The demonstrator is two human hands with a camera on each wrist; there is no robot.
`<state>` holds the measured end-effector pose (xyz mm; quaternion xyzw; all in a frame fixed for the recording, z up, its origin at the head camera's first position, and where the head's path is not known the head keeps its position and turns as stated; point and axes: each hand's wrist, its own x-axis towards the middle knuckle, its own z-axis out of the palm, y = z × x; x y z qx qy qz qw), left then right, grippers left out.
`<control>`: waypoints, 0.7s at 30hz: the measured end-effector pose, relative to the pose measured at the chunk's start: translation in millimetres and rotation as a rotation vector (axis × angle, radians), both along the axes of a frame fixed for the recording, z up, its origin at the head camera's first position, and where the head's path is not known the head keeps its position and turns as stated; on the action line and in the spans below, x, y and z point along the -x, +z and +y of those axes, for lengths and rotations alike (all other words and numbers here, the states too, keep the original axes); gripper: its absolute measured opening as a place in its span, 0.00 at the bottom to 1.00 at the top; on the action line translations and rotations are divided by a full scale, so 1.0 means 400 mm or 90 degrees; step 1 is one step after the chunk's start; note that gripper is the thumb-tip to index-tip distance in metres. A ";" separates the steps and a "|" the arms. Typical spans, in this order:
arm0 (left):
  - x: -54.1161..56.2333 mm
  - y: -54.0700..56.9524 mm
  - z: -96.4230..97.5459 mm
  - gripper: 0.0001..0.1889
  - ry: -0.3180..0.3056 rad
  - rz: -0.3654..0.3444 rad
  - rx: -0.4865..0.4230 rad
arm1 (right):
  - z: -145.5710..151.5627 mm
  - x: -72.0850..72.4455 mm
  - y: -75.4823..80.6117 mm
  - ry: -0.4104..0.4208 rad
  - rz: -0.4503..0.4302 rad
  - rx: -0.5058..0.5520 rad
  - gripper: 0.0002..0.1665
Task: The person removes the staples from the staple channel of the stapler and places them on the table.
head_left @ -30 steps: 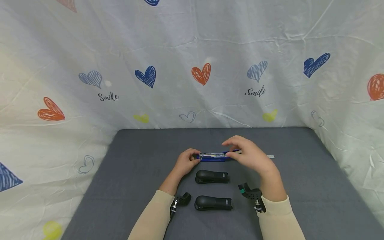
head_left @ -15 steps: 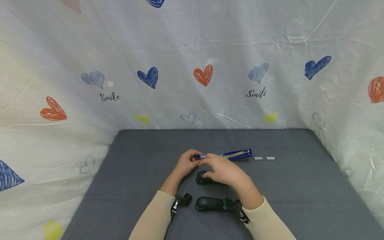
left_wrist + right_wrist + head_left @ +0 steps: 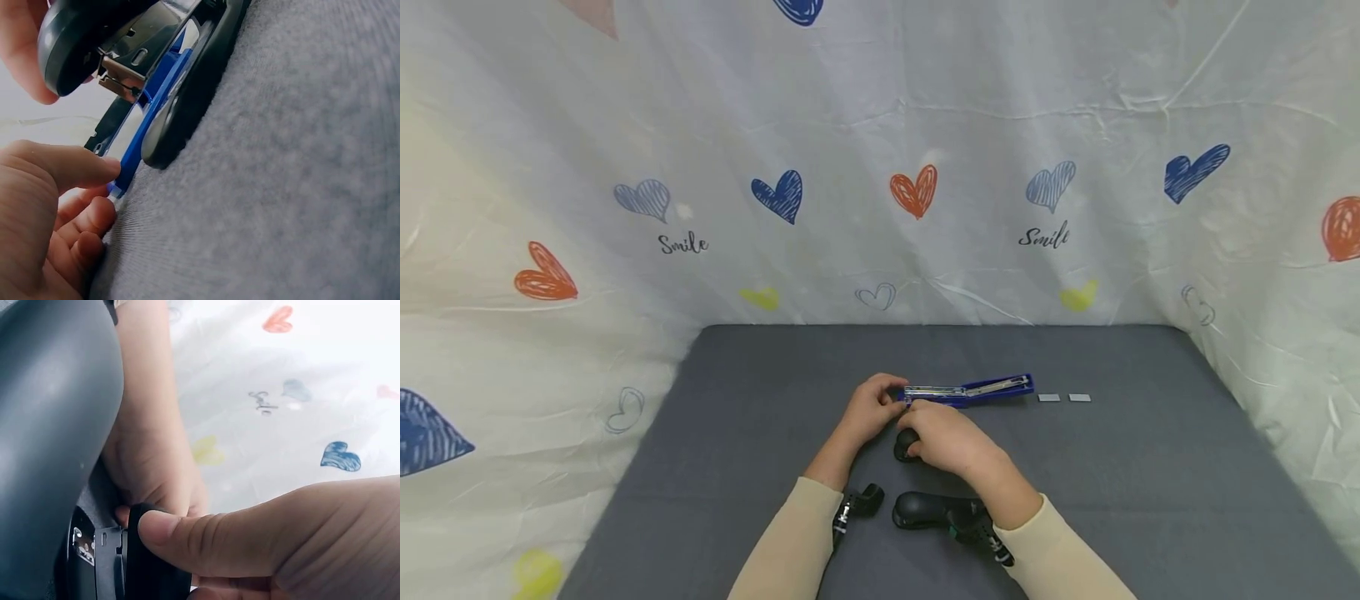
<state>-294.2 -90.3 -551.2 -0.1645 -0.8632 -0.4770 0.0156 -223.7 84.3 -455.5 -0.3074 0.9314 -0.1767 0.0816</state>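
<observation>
A blue stapler (image 3: 998, 387) lies opened out flat toward the back of the table, with a metal staple channel showing. My left hand (image 3: 871, 410) pinches its left end between thumb and fingers, also seen in the left wrist view on the blue stapler (image 3: 132, 150). In front of it is a black stapler (image 3: 906, 447), mostly covered by my right hand (image 3: 951, 440), which grips it by its top. In the left wrist view this black stapler (image 3: 72, 44) shows its head raised from the base. The right wrist view shows my right thumb (image 3: 159, 528) pressed on it.
A second black stapler (image 3: 921, 510) lies nearer me, partly under my right wrist camera (image 3: 973, 521). Two small pale strips, a left strip (image 3: 1048, 398) and a right strip (image 3: 1079, 398), lie right of the blue stapler. A white printed curtain (image 3: 850, 125) hangs behind the table.
My right hand has moved left and toward me, from the blue stapler's right part to the middle black stapler, and now grips it. My left hand stays at the blue stapler's end.
</observation>
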 end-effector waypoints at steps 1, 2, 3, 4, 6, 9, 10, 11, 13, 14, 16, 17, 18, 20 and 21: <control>-0.003 -0.001 0.002 0.20 0.003 0.006 -0.012 | 0.003 0.001 -0.001 -0.002 -0.005 0.004 0.18; -0.006 -0.001 0.004 0.20 0.008 0.011 -0.029 | 0.007 0.002 -0.003 -0.004 -0.009 0.006 0.18; -0.012 -0.001 0.006 0.20 0.014 0.014 -0.050 | 0.010 0.002 -0.004 -0.007 -0.014 0.009 0.18; -0.018 -0.001 0.007 0.19 0.019 0.018 -0.073 | 0.014 0.003 -0.006 -0.010 -0.021 0.012 0.18; -0.036 0.000 0.008 0.17 0.026 0.028 -0.110 | 0.020 0.005 -0.009 -0.016 -0.031 0.017 0.18; -0.073 0.003 0.002 0.12 0.020 0.023 -0.125 | 0.026 0.006 -0.011 -0.021 -0.046 0.030 0.18; -0.088 0.001 -0.003 0.11 0.010 0.019 -0.121 | 0.026 0.006 -0.012 -0.021 -0.051 0.036 0.18; -0.104 0.002 -0.009 0.12 0.003 0.009 -0.111 | 0.026 0.006 -0.013 -0.018 -0.053 0.042 0.17; -0.136 0.006 -0.022 0.14 -0.016 -0.015 -0.079 | 0.025 0.006 -0.013 -0.017 -0.058 0.050 0.17; -0.150 0.008 -0.028 0.16 -0.028 -0.023 -0.065 | 0.024 0.006 -0.013 -0.016 -0.058 0.052 0.18; -0.174 0.013 -0.036 0.18 -0.050 -0.037 -0.032 | 0.021 0.005 -0.014 -0.016 -0.053 0.053 0.18; -0.183 0.018 -0.037 0.18 -0.059 -0.038 -0.011 | 0.019 0.005 -0.014 -0.017 -0.050 0.050 0.18; -0.189 0.021 -0.037 0.17 -0.069 -0.035 0.012 | 0.018 0.005 -0.014 -0.018 -0.047 0.047 0.18; -0.198 0.025 -0.033 0.15 -0.085 -0.020 0.045 | 0.016 0.005 -0.015 -0.013 -0.039 0.045 0.17; -0.200 0.028 -0.029 0.13 -0.087 -0.012 0.062 | 0.016 0.004 -0.016 -0.009 -0.036 0.045 0.16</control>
